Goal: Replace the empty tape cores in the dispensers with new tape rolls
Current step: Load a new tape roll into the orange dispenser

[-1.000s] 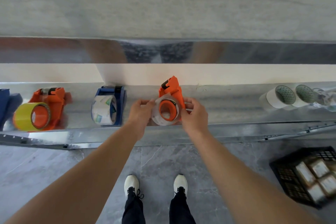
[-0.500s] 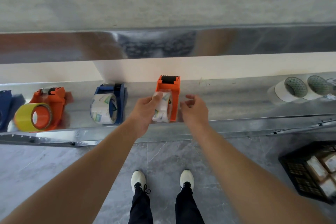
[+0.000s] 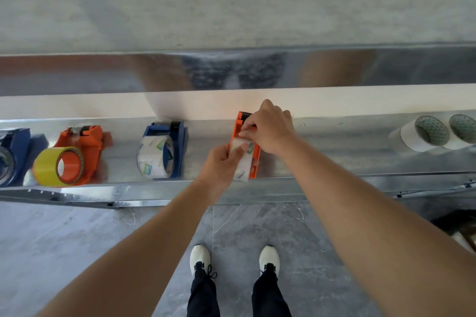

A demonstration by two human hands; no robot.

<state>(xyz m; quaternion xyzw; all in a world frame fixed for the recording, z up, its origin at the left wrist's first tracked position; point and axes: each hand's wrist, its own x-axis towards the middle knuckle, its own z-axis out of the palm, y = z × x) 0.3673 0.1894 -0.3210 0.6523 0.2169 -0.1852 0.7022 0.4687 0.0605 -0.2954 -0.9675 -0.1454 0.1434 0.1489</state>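
- Left hand (image 3: 222,160) grips clear printed tape roll (image 3: 243,171), thumb over the top of it.
- Roll sits upright in orange dispenser (image 3: 238,127), at the end nearest the person; dispenser is on the metal desk (image 3: 334,157), toothed blade pointing away.
- Right hand (image 3: 270,126) is over the far end of the same dispenser, fingers curled, thumb and forefinger together just above the roll; cannot tell if they hold the tape end.
- Left of it on the desk: blue dispenser (image 3: 180,141) with a clear printed roll, second orange dispenser (image 3: 87,141) with a yellow roll (image 3: 45,170), another blue one (image 3: 15,144) at the frame edge.
- Far right on the desk: two white rolls (image 3: 409,137) side by side.
- White shoes (image 3: 199,257) on grey tile floor (image 3: 77,234).
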